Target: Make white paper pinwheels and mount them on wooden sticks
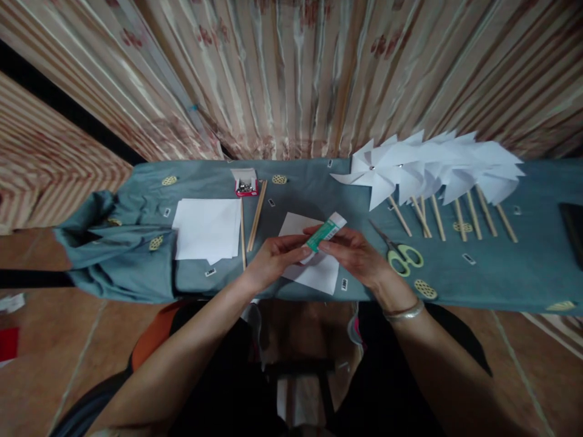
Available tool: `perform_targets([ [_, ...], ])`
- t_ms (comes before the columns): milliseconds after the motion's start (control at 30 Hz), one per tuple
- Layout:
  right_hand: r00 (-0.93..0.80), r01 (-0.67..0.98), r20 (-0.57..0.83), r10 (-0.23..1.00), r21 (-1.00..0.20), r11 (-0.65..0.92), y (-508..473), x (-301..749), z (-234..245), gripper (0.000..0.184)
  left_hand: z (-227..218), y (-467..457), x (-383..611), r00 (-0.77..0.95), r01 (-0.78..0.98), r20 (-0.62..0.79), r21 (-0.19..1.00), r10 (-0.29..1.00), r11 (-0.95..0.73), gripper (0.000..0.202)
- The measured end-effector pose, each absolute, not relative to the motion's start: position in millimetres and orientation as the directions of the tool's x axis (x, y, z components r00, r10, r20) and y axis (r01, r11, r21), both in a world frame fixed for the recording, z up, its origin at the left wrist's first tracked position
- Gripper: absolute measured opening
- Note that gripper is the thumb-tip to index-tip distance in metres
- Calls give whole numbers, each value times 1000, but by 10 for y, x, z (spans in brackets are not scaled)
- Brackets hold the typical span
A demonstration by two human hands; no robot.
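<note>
Both hands meet over a white paper square (pixel 314 274) lying on the blue-grey cloth (pixel 501 273). My right hand (pixel 357 255) is closed around a green and white glue tube (pixel 324 233), which points up and to the right. My left hand (pixel 273 258) pinches the tube's lower end, where the cap is hidden by the fingers. A silver bangle (pixel 404 312) sits on my right wrist.
A stack of white paper (pixel 207 229) lies left, with thin wooden sticks (pixel 255 215) and a small red box of pins (pixel 246 182) beside it. Yellow-handled scissors (pixel 401 254) lie right of my hands. Several white paper pinwheels on sticks (pixel 432 170) line the back right. A striped curtain hangs behind.
</note>
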State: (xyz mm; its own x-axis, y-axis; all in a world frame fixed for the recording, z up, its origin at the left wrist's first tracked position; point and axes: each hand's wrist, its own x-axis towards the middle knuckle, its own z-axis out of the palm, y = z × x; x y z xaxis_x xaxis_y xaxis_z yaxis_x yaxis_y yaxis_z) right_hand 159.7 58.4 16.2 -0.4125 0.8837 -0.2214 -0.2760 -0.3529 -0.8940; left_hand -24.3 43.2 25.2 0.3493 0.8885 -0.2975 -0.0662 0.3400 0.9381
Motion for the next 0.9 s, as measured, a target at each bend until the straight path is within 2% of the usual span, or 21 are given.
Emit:
perform_targets([
  [133, -282, -289, -259, 924, -895, -339, 569, 1657, 142, 29, 211, 436, -368, 351, 37, -288, 955, 891, 294, 44],
  [233, -141, -282, -298, 944, -902, -327, 608, 1755, 84, 28, 154, 495, -515, 198, 243, -145, 965, 969, 95, 36],
  [333, -97, -207, -283, 954, -932, -297, 624, 1798, 18, 31, 73, 605, -652, 130, 531, 74, 837, 989, -132, 27],
  [433, -85, -132, -243, 966, -958, -253, 602, 1757, -44, 32, -23, 724, -715, 199, 687, 192, 672, 961, -277, 25],
  [533, -80, -79, -218, 973, -971, -224, 571, 1698, -93, 30, -108, 803, -711, 273, 738, 179, 592, 945, -325, 33],
  [667, -77, 9, -144, 987, -990, -143, 542, 1668, -123, 29, -155, 828, -704, 308, 729, 184, 584, 933, -356, 42],
  [800, -94, 78, -106, 990, -992, -99, 525, 1658, -120, 29, -122, 751, -676, 323, 713, 232, 578, 918, -397, 41],
  [900, -106, 102, -86, 991, -992, -75, 514, 1639, -109, 29, -79, 594, -579, 406, 681, 237, 566, 883, -465, 38],
])
